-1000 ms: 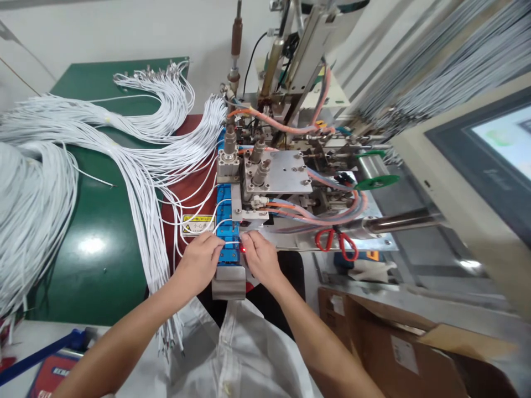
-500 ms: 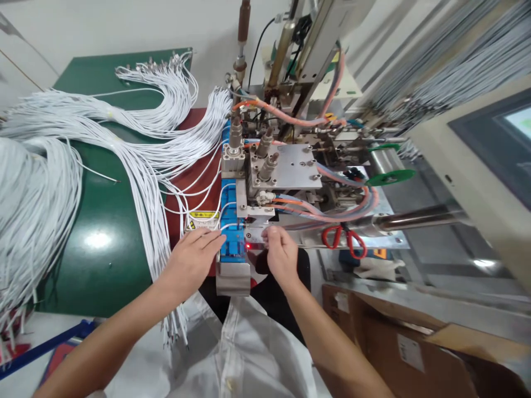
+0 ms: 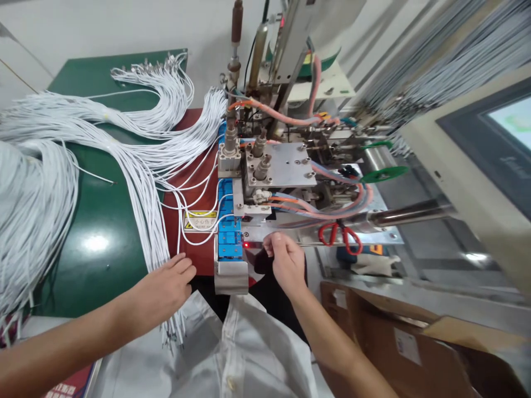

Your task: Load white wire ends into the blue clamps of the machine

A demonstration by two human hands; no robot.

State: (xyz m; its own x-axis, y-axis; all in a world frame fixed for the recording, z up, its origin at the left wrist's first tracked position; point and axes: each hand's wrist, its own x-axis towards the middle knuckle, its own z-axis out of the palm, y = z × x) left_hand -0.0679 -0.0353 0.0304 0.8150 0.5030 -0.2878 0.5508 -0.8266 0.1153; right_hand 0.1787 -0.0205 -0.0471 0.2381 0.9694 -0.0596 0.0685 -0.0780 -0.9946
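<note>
My left hand (image 3: pixel 171 284) lies over the lower part of a bundle of white cables (image 3: pixel 143 207), its fingers loosely stretched and its thumb hidden. One white cable rises from beside its fingertips. My right hand (image 3: pixel 287 261) is closed in a pinch at the front edge of the machine's metal plate (image 3: pixel 255 233); whatever it pinches is too small to make out. Between the hands runs a row of blue clamp blocks (image 3: pixel 229 237), with white cables leading into some of them. A bent metal guard (image 3: pixel 231 277) sits at the near end of the row.
Red-handled scissors (image 3: pixel 341 237) lie on the plate to the right. A green-flanged wire spool (image 3: pixel 379 161) and a screen (image 3: pixel 493 124) stand beyond. More white cables (image 3: pixel 37 204) cover the green table (image 3: pixel 112 265) at left. Cardboard boxes (image 3: pixel 385 337) stand below right.
My left hand has moved left and toward me, from the blue blocks to the cable bundle. The cable at the blocks now sits farther along the row. My right hand stays closed near the plate.
</note>
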